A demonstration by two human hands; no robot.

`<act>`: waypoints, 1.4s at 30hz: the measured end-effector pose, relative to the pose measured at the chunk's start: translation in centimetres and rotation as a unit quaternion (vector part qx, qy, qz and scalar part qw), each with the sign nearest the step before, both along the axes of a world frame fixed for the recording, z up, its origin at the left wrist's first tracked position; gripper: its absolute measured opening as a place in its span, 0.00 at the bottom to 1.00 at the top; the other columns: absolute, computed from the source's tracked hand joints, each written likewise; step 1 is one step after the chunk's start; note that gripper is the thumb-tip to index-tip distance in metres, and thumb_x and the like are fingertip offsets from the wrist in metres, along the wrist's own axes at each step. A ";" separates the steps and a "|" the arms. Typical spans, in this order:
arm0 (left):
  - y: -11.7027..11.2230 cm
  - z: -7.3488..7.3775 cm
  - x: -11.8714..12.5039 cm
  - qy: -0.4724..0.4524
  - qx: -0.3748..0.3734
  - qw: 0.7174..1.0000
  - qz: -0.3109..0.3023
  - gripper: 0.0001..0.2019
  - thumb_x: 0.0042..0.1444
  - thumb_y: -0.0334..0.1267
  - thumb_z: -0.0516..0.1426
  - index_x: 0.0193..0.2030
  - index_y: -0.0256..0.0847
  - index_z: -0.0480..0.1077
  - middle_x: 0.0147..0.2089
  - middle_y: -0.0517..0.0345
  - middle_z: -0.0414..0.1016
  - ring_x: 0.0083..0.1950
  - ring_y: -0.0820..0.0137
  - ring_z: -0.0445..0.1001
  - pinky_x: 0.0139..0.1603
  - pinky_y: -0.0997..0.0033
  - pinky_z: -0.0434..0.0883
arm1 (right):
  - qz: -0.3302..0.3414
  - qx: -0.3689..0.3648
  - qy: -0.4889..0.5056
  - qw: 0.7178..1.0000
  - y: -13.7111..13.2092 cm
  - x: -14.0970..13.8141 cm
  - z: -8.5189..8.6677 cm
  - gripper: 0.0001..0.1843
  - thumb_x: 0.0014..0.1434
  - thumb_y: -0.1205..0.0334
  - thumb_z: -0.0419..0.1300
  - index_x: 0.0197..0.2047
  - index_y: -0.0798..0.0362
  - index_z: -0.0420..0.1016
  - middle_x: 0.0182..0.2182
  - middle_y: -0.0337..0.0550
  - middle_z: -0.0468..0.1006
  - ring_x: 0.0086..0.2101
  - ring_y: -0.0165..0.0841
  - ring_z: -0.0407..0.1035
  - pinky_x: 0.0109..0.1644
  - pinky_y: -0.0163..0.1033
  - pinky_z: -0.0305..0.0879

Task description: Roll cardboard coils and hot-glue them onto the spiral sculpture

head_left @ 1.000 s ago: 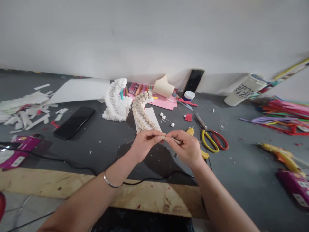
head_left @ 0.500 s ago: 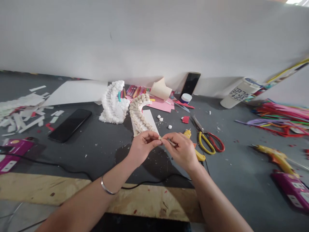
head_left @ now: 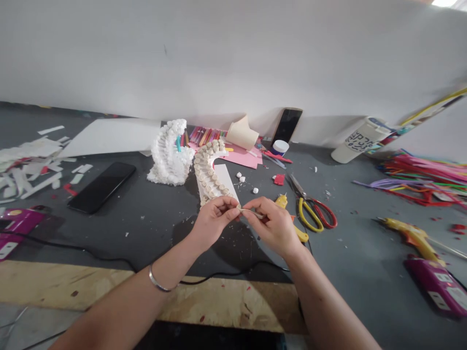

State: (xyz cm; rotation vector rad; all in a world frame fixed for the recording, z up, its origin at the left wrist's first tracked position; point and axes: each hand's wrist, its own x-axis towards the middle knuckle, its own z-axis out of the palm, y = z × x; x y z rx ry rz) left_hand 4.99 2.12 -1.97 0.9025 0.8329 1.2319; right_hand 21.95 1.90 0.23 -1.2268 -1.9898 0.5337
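Note:
My left hand (head_left: pixel 212 222) and my right hand (head_left: pixel 274 224) meet over the dark table, both pinched on a small beige paper strip (head_left: pixel 251 212) that runs between their fingertips. Just beyond them lies a curved white card covered with small beige paper rolls (head_left: pixel 208 172). A white ruffled paper sculpture (head_left: pixel 168 154) stands behind it to the left. A silver bangle (head_left: pixel 156 283) sits on my left wrist.
Yellow and red scissors (head_left: pixel 314 210) and a yellow cutter (head_left: pixel 292 221) lie right of my hands. A black phone (head_left: pixel 101 186) lies at left, another phone (head_left: pixel 286 125) leans on the wall. A glue gun (head_left: pixel 412 235), purple boxes (head_left: pixel 434 286), pipe cleaners (head_left: pixel 426 177) and a black cable (head_left: pixel 91 253) lie around.
The view has shifted slightly; my hands stay together on the strip, with the fingers working it a little.

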 end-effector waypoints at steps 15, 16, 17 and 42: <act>-0.4 0.4 0.0 0.045 0.039 0.998 -0.019 0.14 0.42 0.43 0.70 0.30 0.37 0.74 0.27 0.60 0.75 0.29 0.75 0.73 0.34 0.75 0.72 | 0.018 -0.091 0.049 0.994 0.0 0.2 0.1 0.07 0.61 0.56 0.59 0.35 0.50 0.70 0.26 0.38 0.75 0.28 0.31 0.67 0.28 0.33 0.57; -0.3 0.2 0.0 0.041 0.038 0.998 -0.016 0.14 0.42 0.42 0.70 0.30 0.37 0.74 0.27 0.61 0.75 0.29 0.75 0.72 0.33 0.75 0.71 | 0.021 -0.095 0.050 0.994 0.0 0.2 0.1 0.07 0.61 0.56 0.59 0.35 0.50 0.70 0.25 0.38 0.74 0.28 0.31 0.67 0.28 0.33 0.57; -0.2 0.0 0.0 0.035 0.036 0.999 -0.013 0.13 0.43 0.42 0.70 0.30 0.37 0.75 0.26 0.61 0.75 0.28 0.75 0.72 0.33 0.75 0.71 | 0.025 -0.101 0.052 0.993 0.0 0.2 0.1 0.07 0.61 0.56 0.59 0.35 0.50 0.70 0.24 0.37 0.73 0.27 0.30 0.66 0.27 0.33 0.57; -0.9 -0.1 -0.8 0.337 0.238 0.904 0.113 0.07 0.57 0.41 0.61 0.41 0.45 0.79 0.35 0.55 0.81 0.35 0.67 0.77 0.39 0.69 0.72 | 0.007 -0.194 0.122 0.973 0.2 -0.4 -1.0 0.12 0.60 0.53 0.58 0.37 0.54 0.73 0.22 0.34 0.70 0.21 0.25 0.58 0.23 0.31 0.51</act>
